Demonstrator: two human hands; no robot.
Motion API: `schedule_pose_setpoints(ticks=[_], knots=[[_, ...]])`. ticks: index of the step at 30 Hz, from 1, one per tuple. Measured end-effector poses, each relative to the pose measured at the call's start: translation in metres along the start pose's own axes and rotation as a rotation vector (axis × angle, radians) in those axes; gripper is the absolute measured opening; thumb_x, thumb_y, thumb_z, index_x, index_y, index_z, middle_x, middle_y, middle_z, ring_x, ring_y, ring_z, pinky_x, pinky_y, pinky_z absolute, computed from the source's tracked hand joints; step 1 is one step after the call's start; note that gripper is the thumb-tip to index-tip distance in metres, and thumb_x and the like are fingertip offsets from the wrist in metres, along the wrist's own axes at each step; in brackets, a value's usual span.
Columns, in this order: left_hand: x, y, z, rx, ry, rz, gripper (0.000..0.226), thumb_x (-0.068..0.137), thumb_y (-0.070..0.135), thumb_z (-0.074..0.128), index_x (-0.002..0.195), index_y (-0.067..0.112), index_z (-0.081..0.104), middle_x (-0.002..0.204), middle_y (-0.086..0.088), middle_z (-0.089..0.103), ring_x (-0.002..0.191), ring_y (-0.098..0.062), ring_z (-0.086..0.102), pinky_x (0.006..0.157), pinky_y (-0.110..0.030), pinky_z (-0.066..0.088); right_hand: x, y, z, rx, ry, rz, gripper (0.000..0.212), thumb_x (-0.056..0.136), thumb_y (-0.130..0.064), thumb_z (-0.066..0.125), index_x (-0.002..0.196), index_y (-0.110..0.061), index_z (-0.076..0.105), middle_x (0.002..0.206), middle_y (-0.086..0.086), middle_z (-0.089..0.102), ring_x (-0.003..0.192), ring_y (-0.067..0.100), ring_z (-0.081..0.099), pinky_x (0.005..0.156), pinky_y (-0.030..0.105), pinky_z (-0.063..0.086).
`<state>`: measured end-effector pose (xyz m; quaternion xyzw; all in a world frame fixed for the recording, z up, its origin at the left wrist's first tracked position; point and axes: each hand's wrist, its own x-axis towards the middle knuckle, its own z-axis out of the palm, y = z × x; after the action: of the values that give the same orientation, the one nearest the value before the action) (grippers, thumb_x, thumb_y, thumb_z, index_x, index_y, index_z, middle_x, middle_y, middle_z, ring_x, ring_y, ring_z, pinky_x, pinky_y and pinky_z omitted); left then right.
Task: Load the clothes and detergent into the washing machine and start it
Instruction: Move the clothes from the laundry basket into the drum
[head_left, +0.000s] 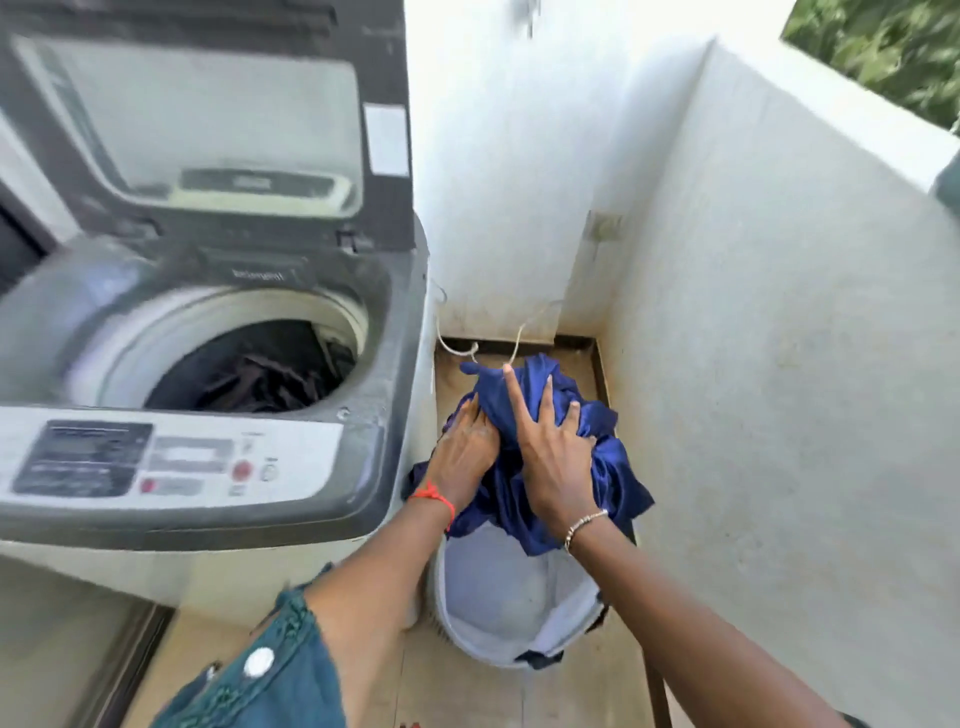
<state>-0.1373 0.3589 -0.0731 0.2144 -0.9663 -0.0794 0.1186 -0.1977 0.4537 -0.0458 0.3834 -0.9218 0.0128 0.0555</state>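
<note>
Gathering the blue satin garment (524, 457) above the laundry basket (498, 613), we have the left hand (464, 447) and right hand (553, 457) bunching it, fingers (514, 395) partly splayed yet clamped into the cloth. It looks light, limp and slippery, so we'd grip deep folds. The washing machine (218, 332) stands lid-up just beside, dark clothes (260, 376) already inside.

Almost nothing is reading clearly here. A short pale word is showing on the dark rim of the washer (208, 322) behind the drum opening, but it is blurring too much to make out, perhaps a brand name. Small print around the buttons on the control panel (171, 460) and the white sticker (385, 139) on the lid are staying illegible.
</note>
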Motion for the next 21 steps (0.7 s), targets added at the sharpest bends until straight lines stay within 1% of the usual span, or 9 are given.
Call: schedule_pose_setpoints(ticks=[1, 3, 5, 7, 9, 12, 16, 18, 21], knots=[[0.003, 0.001, -0.025, 0.023, 0.037, 0.003, 0.037, 0.077, 0.017, 0.052, 0.108, 0.018, 0.071, 0.109, 0.006, 0.071, 0.099, -0.003, 0.066, 0.084, -0.014, 0.051, 0.002, -0.003, -0.02, 0.027, 0.025, -0.024, 0.105, 0.065, 0.007, 0.067, 0.144, -0.029, 0.008, 0.131, 0.022, 0.052, 0.107, 0.051, 0.056, 0.052, 0.056, 0.054], [0.011, -0.006, -0.057, -0.088, 0.118, 0.096, 0.054, 0.073, -0.001, 0.065, 0.126, 0.0, 0.055, 0.124, -0.016, 0.062, 0.111, -0.025, 0.063, 0.091, -0.029, 0.051, 0.01, -0.011, -0.056, 0.082, 0.103, -0.094, 0.103, 0.071, 0.013, 0.055, 0.143, -0.034, -0.002, 0.137, 0.024, 0.045, 0.111, 0.052, 0.051, 0.056, 0.054, 0.054], [0.012, -0.003, -0.104, -0.118, 0.191, 0.097, 0.058, 0.086, -0.006, 0.051, 0.141, -0.003, 0.033, 0.141, -0.021, 0.043, 0.125, -0.031, 0.049, 0.101, -0.028, 0.037, 0.018, -0.019, -0.091, 0.12, 0.198, -0.164, 0.103, 0.073, 0.015, 0.048, 0.141, -0.038, -0.009, 0.139, 0.024, 0.04, 0.112, 0.052, 0.047, 0.059, 0.054, 0.054], [0.018, -0.009, -0.135, -0.139, 0.234, 0.025, 0.055, 0.093, -0.003, 0.039, 0.145, 0.001, 0.023, 0.147, -0.017, 0.033, 0.13, -0.03, 0.041, 0.101, -0.028, 0.03, 0.027, -0.03, -0.123, 0.126, 0.276, -0.218, 0.104, 0.075, 0.015, 0.046, 0.139, -0.039, -0.014, 0.138, 0.023, 0.039, 0.112, 0.051, 0.046, 0.061, 0.054, 0.054], [0.022, -0.018, -0.163, -0.197, 0.313, 0.021, 0.055, 0.092, -0.003, 0.04, 0.145, 0.001, 0.025, 0.149, -0.019, 0.03, 0.133, -0.031, 0.038, 0.097, -0.031, 0.037, 0.036, -0.043, -0.151, 0.137, 0.355, -0.257, 0.104, 0.075, 0.015, 0.046, 0.139, -0.039, -0.016, 0.136, 0.023, 0.04, 0.105, 0.048, 0.05, 0.061, 0.055, 0.054], [0.027, -0.04, -0.202, -0.171, 0.378, 0.047, 0.059, 0.09, -0.006, 0.04, 0.146, -0.001, 0.02, 0.153, -0.019, 0.022, 0.139, -0.029, 0.031, 0.104, -0.035, 0.037, 0.049, -0.067, -0.187, 0.135, 0.446, -0.294, 0.103, 0.075, 0.014, 0.045, 0.139, -0.038, -0.017, 0.139, 0.023, 0.039, 0.102, 0.048, 0.051, 0.063, 0.056, 0.053], [0.026, -0.075, -0.251, -0.15, 0.469, 0.07, 0.059, 0.09, -0.008, 0.04, 0.145, -0.001, 0.022, 0.153, -0.019, 0.023, 0.136, -0.032, 0.034, 0.09, -0.04, 0.045, 0.064, -0.112, -0.225, 0.142, 0.52, -0.33, 0.105, 0.072, 0.016, 0.044, 0.145, -0.035, -0.011, 0.141, 0.023, 0.039, 0.089, 0.043, 0.053, 0.057, 0.047, 0.053], [0.025, -0.103, -0.267, -0.136, 0.493, 0.056, 0.057, 0.09, -0.007, 0.04, 0.145, 0.0, 0.025, 0.153, -0.019, 0.025, 0.135, -0.031, 0.036, 0.086, -0.039, 0.046, 0.069, -0.139, -0.239, 0.144, 0.542, -0.345, 0.103, 0.071, 0.017, 0.043, 0.148, -0.032, -0.006, 0.143, 0.023, 0.036, 0.081, 0.038, 0.053, 0.051, 0.038, 0.044], [0.018, -0.146, -0.29, -0.078, 0.533, 0.083, 0.053, 0.089, -0.008, 0.041, 0.14, -0.005, 0.032, 0.149, -0.023, 0.03, 0.137, -0.032, 0.034, 0.091, -0.04, 0.046, 0.075, -0.186, -0.254, 0.169, 0.556, -0.353, 0.104, 0.07, 0.019, 0.04, 0.148, -0.031, -0.006, 0.149, 0.02, 0.03, 0.074, 0.034, 0.052, 0.048, 0.033, 0.032]])
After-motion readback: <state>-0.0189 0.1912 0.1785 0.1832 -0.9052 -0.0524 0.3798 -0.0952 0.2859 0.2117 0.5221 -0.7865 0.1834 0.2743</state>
